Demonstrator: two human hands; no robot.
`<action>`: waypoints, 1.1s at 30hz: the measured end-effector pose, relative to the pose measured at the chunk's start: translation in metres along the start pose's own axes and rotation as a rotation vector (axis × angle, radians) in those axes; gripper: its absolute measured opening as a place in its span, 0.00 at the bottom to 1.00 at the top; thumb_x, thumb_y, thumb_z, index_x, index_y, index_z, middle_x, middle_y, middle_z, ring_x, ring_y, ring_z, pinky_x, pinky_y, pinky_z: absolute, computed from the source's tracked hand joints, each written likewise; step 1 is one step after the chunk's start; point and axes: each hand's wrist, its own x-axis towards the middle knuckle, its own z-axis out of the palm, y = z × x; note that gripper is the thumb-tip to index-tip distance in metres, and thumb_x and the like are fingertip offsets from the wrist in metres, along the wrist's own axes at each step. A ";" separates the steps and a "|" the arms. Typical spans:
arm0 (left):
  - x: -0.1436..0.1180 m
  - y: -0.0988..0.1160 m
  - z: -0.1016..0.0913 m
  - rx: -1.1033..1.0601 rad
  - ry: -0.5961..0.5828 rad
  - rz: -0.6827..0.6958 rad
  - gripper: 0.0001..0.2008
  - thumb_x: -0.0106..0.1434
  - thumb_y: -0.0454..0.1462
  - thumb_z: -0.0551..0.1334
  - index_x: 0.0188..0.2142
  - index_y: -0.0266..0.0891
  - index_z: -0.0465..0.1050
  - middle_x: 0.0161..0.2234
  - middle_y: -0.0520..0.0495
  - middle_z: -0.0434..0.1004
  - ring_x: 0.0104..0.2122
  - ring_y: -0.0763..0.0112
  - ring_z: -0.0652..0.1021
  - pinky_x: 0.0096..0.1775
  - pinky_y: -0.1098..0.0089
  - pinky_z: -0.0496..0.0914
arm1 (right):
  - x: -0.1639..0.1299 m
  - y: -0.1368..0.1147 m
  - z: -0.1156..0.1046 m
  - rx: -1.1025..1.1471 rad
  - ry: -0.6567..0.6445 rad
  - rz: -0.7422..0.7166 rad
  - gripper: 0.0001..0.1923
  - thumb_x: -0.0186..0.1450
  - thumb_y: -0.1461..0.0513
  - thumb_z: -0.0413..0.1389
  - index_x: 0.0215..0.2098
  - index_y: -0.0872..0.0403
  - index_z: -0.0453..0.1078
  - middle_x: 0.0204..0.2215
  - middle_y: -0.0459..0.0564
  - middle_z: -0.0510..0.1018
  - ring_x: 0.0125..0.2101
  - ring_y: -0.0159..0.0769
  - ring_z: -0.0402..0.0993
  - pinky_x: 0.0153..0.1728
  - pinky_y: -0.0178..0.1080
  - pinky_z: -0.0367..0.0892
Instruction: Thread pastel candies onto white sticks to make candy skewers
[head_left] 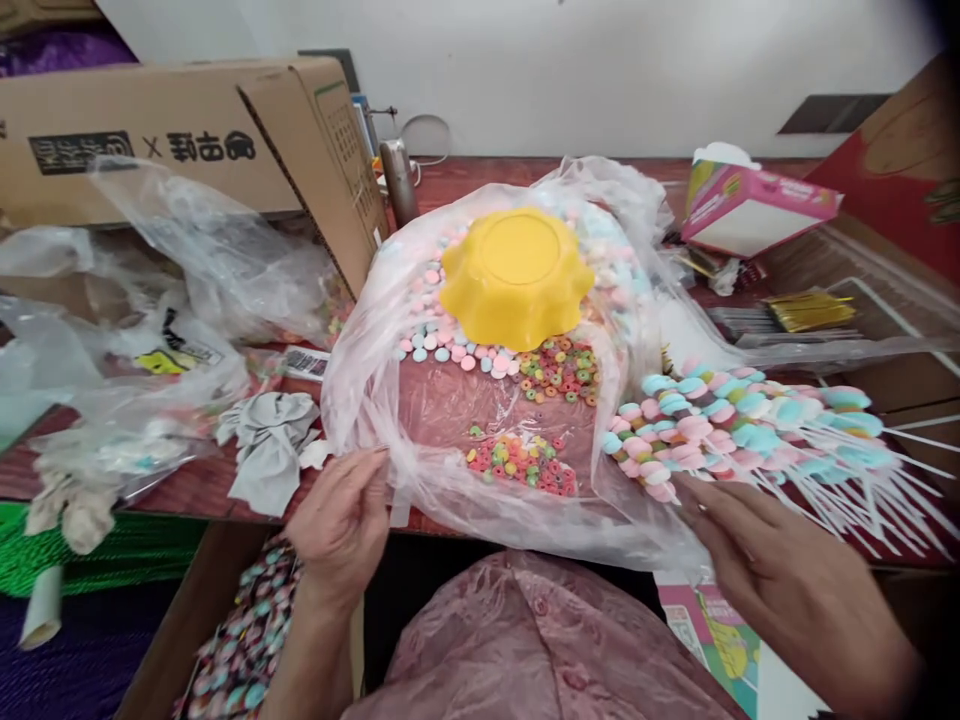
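- Head view: a dark red table (195,490) runs across the picture, its near edge just in front of the person's body, and most of its surface is covered.
- A large clear plastic bag (390,330) lies open at the middle of the table, its loose rim spilling to the near edge.
- The left hand (341,530) sits at the bag's near left rim, fingers curled and pinching the plastic.
- The right hand (780,570) reaches in from the lower right, fingers stretched and loosely apart, fingertips touching the bag's near right rim just below the candy skewers (720,420); whether it grips anything cannot be told.
- The skewers lie in a bundle on the bag's right side, pastel pink, blue and white pieces at the left end, thin white sticks fanning out to the right.
- Inside the bag, an upturned yellow bowl (516,275) with a scalloped rim rests on pale round candies; small bright ring candies (525,460) lie scattered nearer the person.
- Left of the bag, a cardboard box (187,130) and crumpled clear bags (202,250) crowd the table.
- A pink carton (757,205) stands at the far right.
- Bare table shows only in a narrow strip at the near left.
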 end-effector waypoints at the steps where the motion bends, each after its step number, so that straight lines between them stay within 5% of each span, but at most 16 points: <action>1: 0.000 -0.003 -0.004 0.016 0.023 -0.011 0.14 0.58 0.28 0.67 0.42 0.43 0.81 0.38 0.48 0.85 0.37 0.64 0.83 0.46 0.63 0.78 | 0.004 -0.009 0.000 -0.026 -0.025 -0.036 0.17 0.72 0.58 0.49 0.54 0.53 0.71 0.42 0.55 0.79 0.38 0.43 0.78 0.36 0.44 0.71; 9: -0.007 -0.011 -0.018 0.146 -0.016 0.035 0.15 0.58 0.30 0.68 0.45 0.43 0.79 0.44 0.43 0.83 0.44 0.60 0.81 0.51 0.59 0.74 | -0.013 -0.038 0.012 0.040 -0.106 -0.128 0.15 0.72 0.63 0.47 0.51 0.55 0.72 0.38 0.54 0.80 0.35 0.39 0.78 0.32 0.40 0.72; 14: 0.001 -0.019 -0.015 0.276 0.035 -0.221 0.27 0.62 0.39 0.66 0.60 0.40 0.68 0.55 0.36 0.73 0.49 0.58 0.78 0.48 0.59 0.75 | -0.021 -0.053 0.049 0.121 0.001 -0.236 0.14 0.72 0.65 0.47 0.50 0.57 0.71 0.36 0.54 0.80 0.32 0.38 0.78 0.31 0.39 0.72; 19: 0.005 -0.021 -0.009 0.290 -0.195 -0.432 0.40 0.63 0.46 0.64 0.69 0.37 0.51 0.58 0.32 0.71 0.54 0.50 0.75 0.53 0.52 0.71 | 0.000 -0.069 0.069 0.214 0.178 -0.394 0.11 0.73 0.64 0.48 0.47 0.56 0.71 0.31 0.52 0.79 0.29 0.34 0.77 0.29 0.35 0.70; 23: -0.003 -0.022 -0.003 0.268 -0.304 -0.599 0.42 0.62 0.45 0.64 0.70 0.36 0.48 0.60 0.31 0.70 0.56 0.47 0.75 0.55 0.49 0.69 | 0.009 -0.075 0.075 0.254 0.221 -0.481 0.10 0.73 0.65 0.50 0.48 0.58 0.70 0.29 0.49 0.78 0.28 0.32 0.75 0.30 0.35 0.69; 29: -0.008 -0.018 0.022 -0.279 -0.101 -0.720 0.33 0.62 0.38 0.63 0.66 0.41 0.59 0.57 0.40 0.75 0.56 0.58 0.76 0.55 0.59 0.71 | 0.018 -0.082 0.082 0.252 0.193 -0.588 0.12 0.73 0.67 0.45 0.44 0.56 0.70 0.26 0.47 0.77 0.23 0.30 0.73 0.25 0.34 0.64; 33: 0.025 -0.002 0.040 -0.745 -0.084 -0.844 0.39 0.57 0.37 0.69 0.66 0.41 0.57 0.39 0.48 0.84 0.31 0.70 0.81 0.34 0.71 0.76 | 0.023 -0.087 0.085 0.284 0.181 -0.608 0.11 0.73 0.66 0.46 0.43 0.56 0.71 0.26 0.46 0.78 0.23 0.30 0.72 0.24 0.34 0.62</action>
